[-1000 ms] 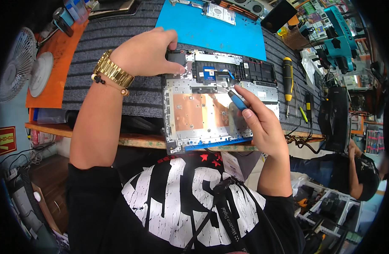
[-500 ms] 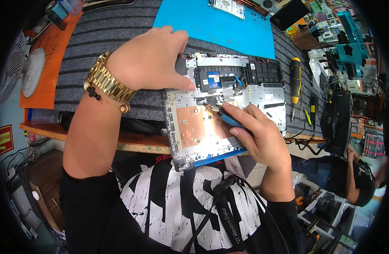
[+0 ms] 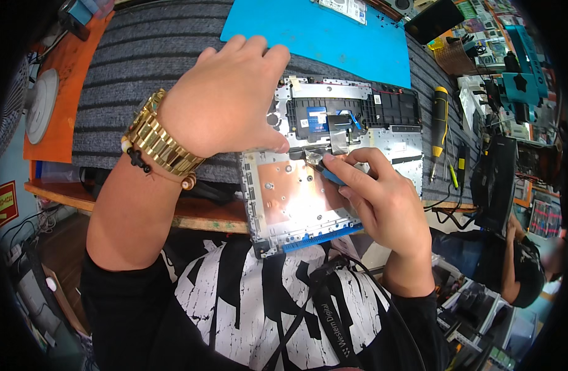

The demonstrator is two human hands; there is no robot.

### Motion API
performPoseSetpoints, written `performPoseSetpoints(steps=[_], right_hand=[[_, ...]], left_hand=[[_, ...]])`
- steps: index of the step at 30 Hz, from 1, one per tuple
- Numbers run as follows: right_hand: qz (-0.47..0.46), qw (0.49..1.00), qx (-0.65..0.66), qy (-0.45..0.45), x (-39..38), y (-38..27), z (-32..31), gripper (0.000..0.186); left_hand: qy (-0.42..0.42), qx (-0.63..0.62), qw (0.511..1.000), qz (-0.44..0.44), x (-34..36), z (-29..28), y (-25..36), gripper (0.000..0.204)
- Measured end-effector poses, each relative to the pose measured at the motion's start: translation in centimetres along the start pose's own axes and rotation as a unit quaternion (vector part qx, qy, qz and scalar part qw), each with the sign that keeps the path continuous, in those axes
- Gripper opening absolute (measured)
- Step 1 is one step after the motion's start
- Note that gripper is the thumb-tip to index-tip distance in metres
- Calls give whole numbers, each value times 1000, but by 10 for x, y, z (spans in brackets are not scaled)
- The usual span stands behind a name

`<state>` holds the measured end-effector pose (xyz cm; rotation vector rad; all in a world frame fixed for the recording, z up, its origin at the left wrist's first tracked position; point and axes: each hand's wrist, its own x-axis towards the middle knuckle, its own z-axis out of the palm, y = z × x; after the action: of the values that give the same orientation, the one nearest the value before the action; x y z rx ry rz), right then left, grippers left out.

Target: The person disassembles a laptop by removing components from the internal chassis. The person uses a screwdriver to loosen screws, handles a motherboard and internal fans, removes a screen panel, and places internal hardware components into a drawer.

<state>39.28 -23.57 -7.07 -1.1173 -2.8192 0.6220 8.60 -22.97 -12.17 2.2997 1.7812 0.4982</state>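
Observation:
A laptop's upper casing (image 3: 284, 229) lies with its inner side up, its near edge jutting over the bench edge. It carries silver metal, a copper-coloured panel and a black touchpad area (image 3: 310, 121) with a blue patch. My left hand (image 3: 228, 102), wearing a gold watch (image 3: 166, 137), presses over the casing's left side. Its thumb rests on the metal, the other fingers reaching beyond the far-left corner. In my right hand (image 3: 383, 198) are blue-handled pliers (image 3: 332, 177). Their metal jaws are at the casing's middle, just below the touchpad; what they touch is too small to make out.
A blue mat (image 3: 315, 43) covers part of the ribbed grey bench cloth (image 3: 148, 43). To the right lie a yellow-and-black screwdriver (image 3: 440, 120) and a thin green-ended tool (image 3: 453, 177). A fan (image 3: 40, 105) stands at left. Another person (image 3: 524, 272) is at far right.
My left thumb has slid nearer along the casing, closer to the pliers' jaws. The right hand has tilted slightly, still holding the pliers at nearly the same spot.

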Motion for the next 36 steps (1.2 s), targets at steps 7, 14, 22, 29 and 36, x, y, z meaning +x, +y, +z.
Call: performPoseSetpoints(steps=[7, 14, 22, 29, 36], right_hand=[[4, 1000, 3, -8, 2, -1, -2, 51], [4, 1000, 0, -14, 4, -1, -4, 47], [6, 999, 29, -17, 5, -5, 0, 56], [31, 999, 22, -15, 12, -19, 12, 58], [32, 999, 9, 5, 17, -22, 18, 56]], left_hand=[[-12, -8, 1000, -2, 0, -4, -2, 84], [-25, -26, 999, 15, 1, -4, -14, 83], [-31, -42, 998, 37, 0, -6, -20, 75], [-22, -30, 999, 25, -1, -2, -15, 68], [-21, -16, 1000, 17, -1, -2, -12, 70]])
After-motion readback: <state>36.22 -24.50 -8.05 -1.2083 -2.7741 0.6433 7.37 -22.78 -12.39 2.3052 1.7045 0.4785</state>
